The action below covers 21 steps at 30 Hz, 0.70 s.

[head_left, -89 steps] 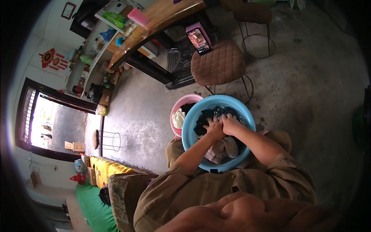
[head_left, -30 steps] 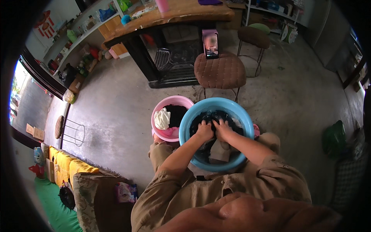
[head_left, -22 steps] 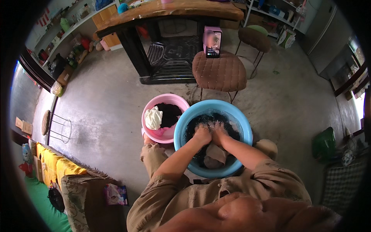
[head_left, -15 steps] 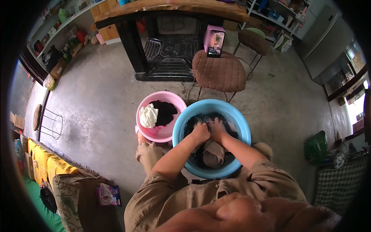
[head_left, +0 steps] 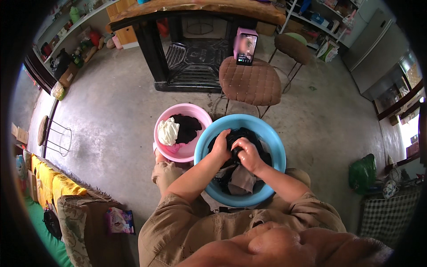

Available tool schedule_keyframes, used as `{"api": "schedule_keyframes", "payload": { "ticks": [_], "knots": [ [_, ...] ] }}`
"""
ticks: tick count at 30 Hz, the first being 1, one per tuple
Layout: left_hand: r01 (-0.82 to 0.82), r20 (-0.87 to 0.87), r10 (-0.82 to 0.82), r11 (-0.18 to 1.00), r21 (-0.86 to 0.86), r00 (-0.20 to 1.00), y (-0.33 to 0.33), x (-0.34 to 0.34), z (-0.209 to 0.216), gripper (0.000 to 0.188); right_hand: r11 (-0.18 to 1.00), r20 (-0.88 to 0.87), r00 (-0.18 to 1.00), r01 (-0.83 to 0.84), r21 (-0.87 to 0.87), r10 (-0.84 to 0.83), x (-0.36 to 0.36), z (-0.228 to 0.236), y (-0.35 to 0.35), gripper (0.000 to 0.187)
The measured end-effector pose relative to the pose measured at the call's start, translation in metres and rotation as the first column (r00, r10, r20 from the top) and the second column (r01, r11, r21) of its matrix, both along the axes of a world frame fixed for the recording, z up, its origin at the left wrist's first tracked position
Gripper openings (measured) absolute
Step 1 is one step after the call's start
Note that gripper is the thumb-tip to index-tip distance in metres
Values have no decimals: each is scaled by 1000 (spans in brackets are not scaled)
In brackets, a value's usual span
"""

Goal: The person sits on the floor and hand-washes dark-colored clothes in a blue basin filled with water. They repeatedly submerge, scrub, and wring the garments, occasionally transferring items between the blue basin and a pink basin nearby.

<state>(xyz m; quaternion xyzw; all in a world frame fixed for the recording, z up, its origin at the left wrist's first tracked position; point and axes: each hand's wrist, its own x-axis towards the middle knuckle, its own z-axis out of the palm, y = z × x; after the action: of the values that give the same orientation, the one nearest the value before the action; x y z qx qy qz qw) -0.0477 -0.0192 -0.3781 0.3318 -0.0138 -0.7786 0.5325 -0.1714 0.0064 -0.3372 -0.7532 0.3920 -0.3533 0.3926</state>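
A light-blue basin (head_left: 279, 155) stands between my legs, holding wet black cloth (head_left: 250, 136) and a greyish-brown cloth (head_left: 242, 180) at its near side. My right hand (head_left: 249, 154) is closed around a bunched part of the black cloth, near the basin's middle. Just left of it, my left hand (head_left: 220, 145) grips the same cloth with its thumb side up; some of its fingers are hidden. To the left, a pink basin (head_left: 199, 112) holds a white cloth (head_left: 168, 132), a dark cloth (head_left: 187, 129) and a pink piece at the near side.
Beyond the basins, a brown padded stool (head_left: 250, 82) carries a phone (head_left: 247, 49) propped against a pink box. A black-framed table (head_left: 147, 58) stands behind. At lower left a purple packet (head_left: 120, 221) lies by a couch; a green bag (head_left: 362, 171) sits at right.
My hands have come up from the water, bringing bunched black cloth between them. The right hand has closed around it. The greyish-brown cloth now lies flatter.
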Motion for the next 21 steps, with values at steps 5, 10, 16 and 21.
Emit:
{"api": "schedule_keyframes", "payload": {
  "ticks": [5, 10, 16, 21],
  "knots": [
    [180, 36, -177, 978, -104, 984, -8, 3, -49, 28, 945, -58, 997, -65, -319, 49, 22, 8, 10, 13],
    [5, 88, -13, 996, 91, 996, 5, 2, -61, 29, 880, -72, 996, -72, -469, 43, 26, -18, -12, 11],
    [-48, 132, 4, 943, 330, 991, 5, -10, -28, 36, 933, -283, 942, 70, -354, -179, 3, -56, -48, 20],
    [-19, 97, -11, 952, 306, 995, 2, -11, -13, 31, 956, -537, 813, 83, -280, -228, -19, -98, -52, 30]
  ]
}}
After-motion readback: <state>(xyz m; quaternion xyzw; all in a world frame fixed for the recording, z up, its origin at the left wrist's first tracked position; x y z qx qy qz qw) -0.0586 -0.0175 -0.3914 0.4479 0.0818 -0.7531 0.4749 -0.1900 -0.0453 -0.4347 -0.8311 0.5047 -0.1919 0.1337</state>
